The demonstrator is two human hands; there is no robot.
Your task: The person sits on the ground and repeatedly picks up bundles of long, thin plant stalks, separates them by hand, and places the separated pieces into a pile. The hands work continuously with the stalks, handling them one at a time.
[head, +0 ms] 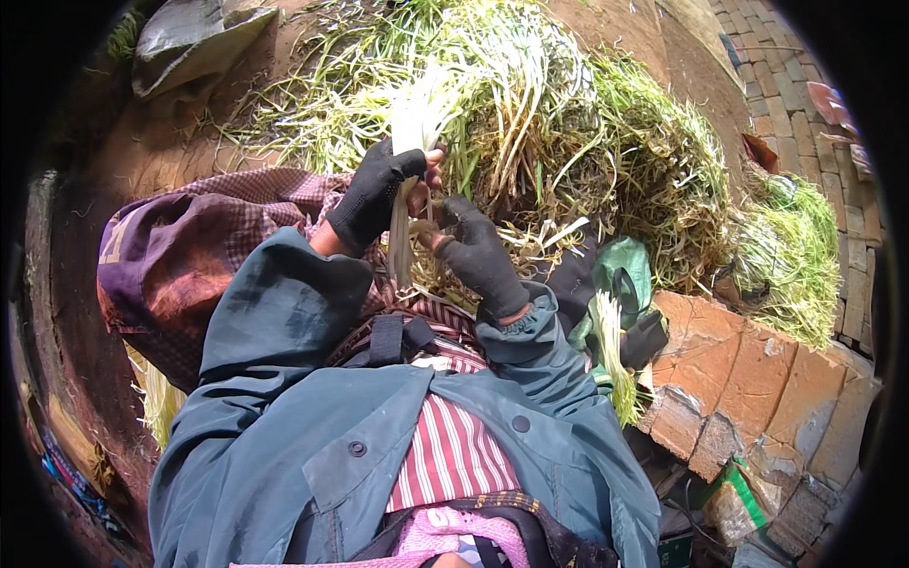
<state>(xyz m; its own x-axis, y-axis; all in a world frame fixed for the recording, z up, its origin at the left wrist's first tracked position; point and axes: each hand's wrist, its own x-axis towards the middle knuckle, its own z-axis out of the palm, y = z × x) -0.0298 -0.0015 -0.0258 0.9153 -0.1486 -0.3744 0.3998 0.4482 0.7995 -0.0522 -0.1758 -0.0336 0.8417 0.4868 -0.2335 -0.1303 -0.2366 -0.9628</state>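
Observation:
My left hand (387, 188), in a black glove with bare fingertips, is closed around a small bundle of pale leafy stalks (419, 124), whose upper part is glaring white in the sun. Just below and to the right, my right hand (476, 248), gloved the same way, has its fingertips at the lower part of this bundle, pinching a pale strand or leaf there. A flat, dry, brownish strip (400, 245) hangs down from the left hand towards my lap. Beyond both hands lies a large heap of green and whitish stalks (511, 71) with brown, withered ends.
A checked cloth (263, 199) covers my left side. At the right are a green bag (621, 266), a bundle of pale stalks (612, 355), a low brick ledge (746, 362) and another green heap (792, 255). A grey sack (192, 42) lies at the upper left.

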